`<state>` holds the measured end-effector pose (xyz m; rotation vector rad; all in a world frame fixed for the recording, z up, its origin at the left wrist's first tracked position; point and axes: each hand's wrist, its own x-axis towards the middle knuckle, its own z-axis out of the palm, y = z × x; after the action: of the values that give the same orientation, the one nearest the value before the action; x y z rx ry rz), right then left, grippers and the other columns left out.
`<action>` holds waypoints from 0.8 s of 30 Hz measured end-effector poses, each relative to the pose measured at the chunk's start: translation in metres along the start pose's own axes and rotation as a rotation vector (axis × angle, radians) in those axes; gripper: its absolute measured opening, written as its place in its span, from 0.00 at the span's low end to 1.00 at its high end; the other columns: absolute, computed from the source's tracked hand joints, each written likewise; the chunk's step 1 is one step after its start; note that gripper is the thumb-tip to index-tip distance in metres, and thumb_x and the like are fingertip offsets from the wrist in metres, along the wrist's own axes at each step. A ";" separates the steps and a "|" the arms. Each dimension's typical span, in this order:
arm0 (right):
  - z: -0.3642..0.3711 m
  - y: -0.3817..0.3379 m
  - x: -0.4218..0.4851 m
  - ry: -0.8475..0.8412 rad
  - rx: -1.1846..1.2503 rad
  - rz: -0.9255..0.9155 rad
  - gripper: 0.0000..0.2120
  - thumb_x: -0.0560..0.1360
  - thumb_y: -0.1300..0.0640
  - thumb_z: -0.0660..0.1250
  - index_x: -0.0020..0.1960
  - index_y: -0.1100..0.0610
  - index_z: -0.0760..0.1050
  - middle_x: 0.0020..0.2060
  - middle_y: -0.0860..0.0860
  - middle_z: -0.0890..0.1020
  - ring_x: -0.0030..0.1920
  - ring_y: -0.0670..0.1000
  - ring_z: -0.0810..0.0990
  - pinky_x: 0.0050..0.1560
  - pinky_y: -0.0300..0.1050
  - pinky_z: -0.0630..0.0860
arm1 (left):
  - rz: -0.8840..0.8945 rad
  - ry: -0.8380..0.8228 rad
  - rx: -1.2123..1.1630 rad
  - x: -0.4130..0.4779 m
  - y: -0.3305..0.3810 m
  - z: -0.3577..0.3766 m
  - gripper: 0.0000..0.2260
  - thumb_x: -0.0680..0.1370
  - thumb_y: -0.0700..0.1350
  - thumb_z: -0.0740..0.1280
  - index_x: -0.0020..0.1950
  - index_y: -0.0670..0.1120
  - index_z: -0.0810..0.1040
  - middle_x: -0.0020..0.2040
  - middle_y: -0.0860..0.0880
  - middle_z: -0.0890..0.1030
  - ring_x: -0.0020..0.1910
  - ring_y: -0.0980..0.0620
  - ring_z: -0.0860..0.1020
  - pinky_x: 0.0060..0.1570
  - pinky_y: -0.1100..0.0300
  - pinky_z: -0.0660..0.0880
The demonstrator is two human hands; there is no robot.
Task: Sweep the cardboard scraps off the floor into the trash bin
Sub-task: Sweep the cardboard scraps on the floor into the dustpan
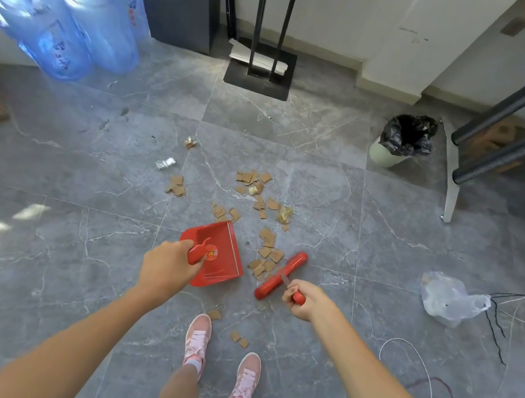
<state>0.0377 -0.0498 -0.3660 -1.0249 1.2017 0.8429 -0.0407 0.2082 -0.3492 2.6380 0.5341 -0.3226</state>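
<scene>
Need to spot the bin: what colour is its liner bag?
The liner bag is black, over a pale green trash bin; head view shows it best.

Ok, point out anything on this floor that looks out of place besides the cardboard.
A crumpled plastic bag lies loose at right, beside trailing cables. A silver wrapper sits left of the cardboard scraps. A few scraps lie stranded by the shoes, behind the dustpan.

Nothing legible: the round sticker (211,252) on the red dustpan (226,264) and the printing on the blue water jugs (55,35) are too blurred.
</scene>
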 end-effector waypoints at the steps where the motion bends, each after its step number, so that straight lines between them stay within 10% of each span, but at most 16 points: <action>1: 0.001 -0.001 0.000 -0.005 0.023 0.004 0.14 0.79 0.69 0.49 0.37 0.61 0.63 0.12 0.53 0.65 0.09 0.44 0.62 0.11 0.29 0.60 | -0.003 0.000 -0.005 0.003 -0.004 -0.002 0.19 0.76 0.59 0.64 0.33 0.46 0.72 0.31 0.48 0.79 0.33 0.45 0.78 0.31 0.55 0.74; 24: -0.079 0.139 -0.039 0.157 -0.165 0.116 0.17 0.77 0.72 0.49 0.32 0.60 0.61 0.10 0.50 0.62 0.08 0.43 0.60 0.13 0.27 0.62 | 0.069 0.058 0.019 -0.058 -0.024 -0.005 0.15 0.75 0.56 0.65 0.37 0.45 0.75 0.33 0.47 0.79 0.35 0.44 0.79 0.33 0.53 0.77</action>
<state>-0.1239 -0.0783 -0.3562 -1.1820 1.3516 0.9790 -0.1020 0.2117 -0.3361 2.6841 0.4590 -0.2319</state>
